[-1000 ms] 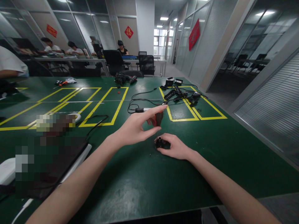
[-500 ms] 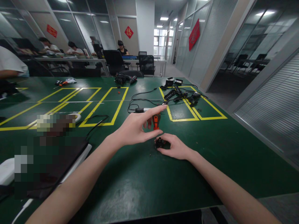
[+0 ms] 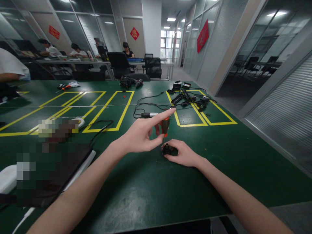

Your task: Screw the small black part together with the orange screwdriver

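Note:
My left hand is wrapped around a screwdriver with a black and orange handle, its index finger stretched out over the top. The screwdriver stands nearly upright, and its thin shaft points down at a small black part. My right hand lies low at the table and grips that black part between thumb and fingers. Part of it is hidden by the fingers. Whether the tip touches it I cannot tell. A tiny speck, maybe a screw, lies just left of the part.
Behind my hands lies a silver and black tool with a cable. Several black parts and cables are heaped at the back right. A dark pouch and a partly blurred item are at the left. Farther back are a power drill and coiled cable.
The screwdriver handle has turned and shifted slightly right. My left thumb has drawn back against it, closing the grip. My right hand has stayed in place on the black part.

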`<control>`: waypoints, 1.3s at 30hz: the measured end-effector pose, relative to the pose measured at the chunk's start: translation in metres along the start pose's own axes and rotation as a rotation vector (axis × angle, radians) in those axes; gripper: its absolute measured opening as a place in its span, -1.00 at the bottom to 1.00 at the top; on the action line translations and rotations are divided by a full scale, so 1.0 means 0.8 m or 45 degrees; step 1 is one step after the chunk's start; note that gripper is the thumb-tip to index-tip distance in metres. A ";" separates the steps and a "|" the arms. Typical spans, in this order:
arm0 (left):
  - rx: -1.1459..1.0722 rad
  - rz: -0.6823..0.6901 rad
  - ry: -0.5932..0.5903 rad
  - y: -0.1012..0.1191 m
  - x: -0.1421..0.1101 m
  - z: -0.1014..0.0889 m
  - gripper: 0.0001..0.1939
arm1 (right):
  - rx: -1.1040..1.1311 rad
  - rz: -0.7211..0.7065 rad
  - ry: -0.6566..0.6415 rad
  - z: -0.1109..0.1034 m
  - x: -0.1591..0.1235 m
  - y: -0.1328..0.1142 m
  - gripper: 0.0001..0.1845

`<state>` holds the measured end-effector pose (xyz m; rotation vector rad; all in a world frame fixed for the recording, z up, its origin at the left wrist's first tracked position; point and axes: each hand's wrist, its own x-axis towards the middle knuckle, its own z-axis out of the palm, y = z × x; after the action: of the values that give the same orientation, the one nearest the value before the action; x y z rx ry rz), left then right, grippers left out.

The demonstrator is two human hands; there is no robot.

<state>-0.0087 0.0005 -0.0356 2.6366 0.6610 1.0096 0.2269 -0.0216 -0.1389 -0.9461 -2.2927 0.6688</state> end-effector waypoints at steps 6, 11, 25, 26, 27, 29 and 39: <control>0.106 0.000 0.039 -0.001 0.000 0.000 -0.18 | -0.003 0.008 0.002 0.001 0.001 0.001 -0.72; 0.010 -0.016 0.000 0.000 0.000 0.000 -0.19 | -0.007 0.010 0.000 0.001 0.001 0.001 -0.73; 0.024 -0.056 0.010 -0.001 0.001 -0.003 -0.21 | 0.016 0.010 -0.002 0.000 0.000 0.000 -0.73; 0.047 -0.053 0.022 -0.002 0.001 -0.003 -0.20 | 0.019 0.013 -0.005 0.000 0.000 0.000 -0.73; 0.057 -0.048 0.028 -0.002 0.000 -0.003 -0.18 | 0.021 0.016 -0.008 0.000 0.000 0.000 -0.72; 0.028 -0.036 0.018 -0.001 0.000 -0.002 -0.15 | 0.018 0.015 -0.009 0.000 0.000 0.000 -0.73; 0.074 -0.003 0.056 -0.005 0.000 0.001 -0.19 | 0.022 0.022 -0.004 0.001 0.000 0.001 -0.73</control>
<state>-0.0095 0.0042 -0.0373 2.6695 0.7130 1.0664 0.2266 -0.0214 -0.1396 -0.9588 -2.2802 0.6971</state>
